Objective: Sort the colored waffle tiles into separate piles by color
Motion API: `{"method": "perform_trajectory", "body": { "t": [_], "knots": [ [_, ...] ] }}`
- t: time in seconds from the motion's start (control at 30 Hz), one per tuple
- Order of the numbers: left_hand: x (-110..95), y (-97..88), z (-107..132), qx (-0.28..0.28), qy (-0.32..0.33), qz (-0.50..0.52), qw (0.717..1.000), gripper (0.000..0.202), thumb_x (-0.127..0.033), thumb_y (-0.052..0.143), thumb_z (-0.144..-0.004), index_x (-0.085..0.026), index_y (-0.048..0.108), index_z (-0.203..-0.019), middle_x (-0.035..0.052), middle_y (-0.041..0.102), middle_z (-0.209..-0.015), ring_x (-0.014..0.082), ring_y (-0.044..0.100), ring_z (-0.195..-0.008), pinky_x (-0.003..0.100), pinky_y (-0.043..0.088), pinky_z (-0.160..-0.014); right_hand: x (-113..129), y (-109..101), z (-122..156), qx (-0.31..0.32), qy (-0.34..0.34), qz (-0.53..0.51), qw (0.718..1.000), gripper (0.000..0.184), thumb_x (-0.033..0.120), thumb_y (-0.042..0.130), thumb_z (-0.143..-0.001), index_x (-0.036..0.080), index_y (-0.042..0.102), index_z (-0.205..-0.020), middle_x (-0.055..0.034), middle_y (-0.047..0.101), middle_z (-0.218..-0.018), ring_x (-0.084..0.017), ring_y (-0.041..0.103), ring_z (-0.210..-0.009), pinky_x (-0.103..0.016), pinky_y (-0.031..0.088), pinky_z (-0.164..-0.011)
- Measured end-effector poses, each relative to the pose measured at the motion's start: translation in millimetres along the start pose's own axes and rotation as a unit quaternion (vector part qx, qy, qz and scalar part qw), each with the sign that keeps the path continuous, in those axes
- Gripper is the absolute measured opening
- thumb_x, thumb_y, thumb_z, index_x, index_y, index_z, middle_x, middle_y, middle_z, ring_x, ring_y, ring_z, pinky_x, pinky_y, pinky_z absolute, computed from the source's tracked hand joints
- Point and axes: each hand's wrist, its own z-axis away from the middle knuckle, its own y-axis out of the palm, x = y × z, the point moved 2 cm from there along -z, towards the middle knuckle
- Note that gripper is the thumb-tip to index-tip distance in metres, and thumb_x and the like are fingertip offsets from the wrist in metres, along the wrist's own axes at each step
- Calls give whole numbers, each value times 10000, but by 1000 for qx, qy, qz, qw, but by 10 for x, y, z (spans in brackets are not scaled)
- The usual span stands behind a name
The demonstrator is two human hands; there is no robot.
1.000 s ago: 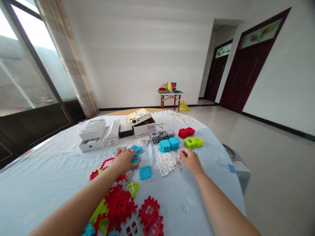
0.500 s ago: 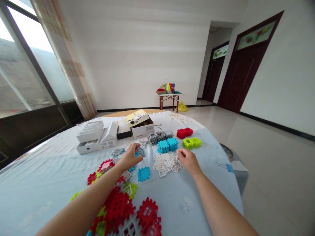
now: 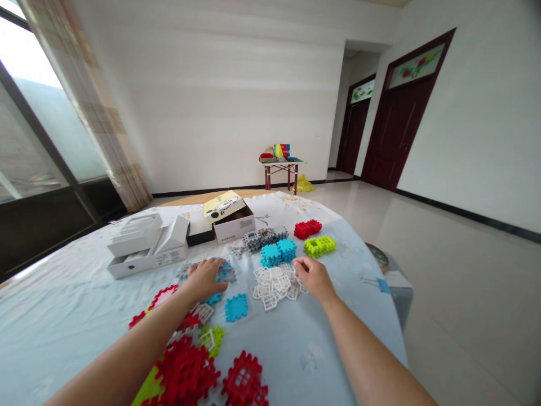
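My left hand (image 3: 206,280) reaches with its fingers spread over grey and blue interlocking plastic pieces (image 3: 227,273) left of centre. Part of those pieces is hidden under the palm. My right hand (image 3: 313,276) has its fingers curled together at the right edge of a heap of white lattice window pieces (image 3: 274,283). What its fingertips hold, if anything, I cannot make out. A single blue square piece (image 3: 236,308) lies flat between the hands. Just behind the white heap are stacked blue square pieces (image 3: 278,252).
Grey pieces (image 3: 264,238), a red stack (image 3: 307,228) and a lime-green stack (image 3: 320,246) stand behind. Red pieces (image 3: 188,369) are heaped close to me with green and grey ones. White boxes (image 3: 147,248) and an open yellow-lidded box (image 3: 234,228) occupy the table's back left.
My left hand has turned palm-down and spread its fingers over the blue and grey pieces. My right hand stays beside the white heap. The camera view has shifted slightly to the right.
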Motion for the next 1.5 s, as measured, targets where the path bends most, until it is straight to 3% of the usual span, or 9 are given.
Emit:
{"method": "perform_trajectory", "body": {
  "t": [0.17, 0.37, 0.6, 0.83, 0.97, 1.1, 1.2, 1.33, 1.5],
  "knots": [
    [-220, -139, -291, -67, -13, 51, 996, 581, -505, 482, -672, -204, 494, -1168, 104, 523, -1143, 285, 427, -1093, 414, 312, -885, -15, 20, -17, 2, 5, 5, 1000, 299, 362, 428, -784, 160, 647, -812, -27, 629, -619, -137, 553, -570, -223, 406, -568],
    [-717, -203, -850, -107, -10, 93, 990, 572, -523, 517, -656, -260, 485, -1163, 86, 490, -1168, 276, 402, -1100, 412, 321, -864, -49, 54, -41, 12, 14, -4, 1000, 289, 354, 429, -787, 165, 647, -801, -23, 620, -629, -135, 542, -575, -222, 397, -560],
    [-1134, -50, -1417, -112, -3, 103, 988, 622, -583, 543, -613, -297, 493, -1164, 94, 467, -1190, 307, 362, -1123, 452, 281, -891, -68, 34, -67, 14, 27, -8, 1000, 275, 340, 438, -792, 170, 649, -840, -6, 612, -610, -124, 542, -561, -213, 389, -553],
    [-1190, 166, -1685, -98, -11, 112, 989, 687, -633, 545, -570, -296, 509, -1168, 119, 478, -1201, 336, 359, -1131, 486, 255, -897, -76, 26, -83, 7, 25, 0, 1000, 272, 334, 434, -796, 172, 650, -826, -3, 607, -603, -119, 539, -560, -202, 380, -538],
    [-1064, 101, -1650, -109, -19, 124, 986, 752, -648, 526, -576, -277, 456, -1227, 122, 453, -1256, 334, 347, -1158, 482, 242, -922, -55, 15, -77, 3, 29, 3, 1000, 272, 341, 437, -795, 171, 647, -828, -5, 615, -610, -121, 542, -560, -204, 382, -539],
    [-727, -120, -1475, -140, -57, 137, 979, 647, -623, 397, -694, -228, 488, -1198, 131, 472, -1246, 322, 380, -1145, 458, 311, -885, -27, -1, -57, 6, 26, 0, 1000, 277, 346, 437, -792, 169, 647, -829, -13, 626, -629, -128, 553, -577, -211, 394, -558],
    [-336, -251, -1225, -152, -79, 138, 975, 568, -552, 364, -745, -204, 518, -1167, 112, 532, -1188, 277, 466, -1067, 387, 376, -837, -15, -13, -43, 4, 23, 5, 1000, 286, 355, 437, -788, 165, 647, -830, -19, 629, -621, -134, 555, -570, -217, 397, -556],
    [190, -278, -761, -133, -83, 134, 978, 490, -495, 376, -746, -185, 587, -1061, 63, 620, -1061, 214, 550, -940, 298, 416, -789, -25, -4, -32, 4, 12, 11, 1000, 294, 360, 438, -782, 162, 648, -839, -24, 632, -613, -139, 563, -571, -220, 407, -563],
    [529, -186, -281, -85, -82, 115, 986, 430, -489, 416, -714, -187, 642, -923, 47, 669, -930, 203, 589, -840, 280, 425, -741, -53, 45, -11, 19, 3, 10, 1000, 302, 369, 437, -778, 162, 647, -838, -24, 635, -607, -139, 568, -572, -224, 420, -580]
  ]
}}
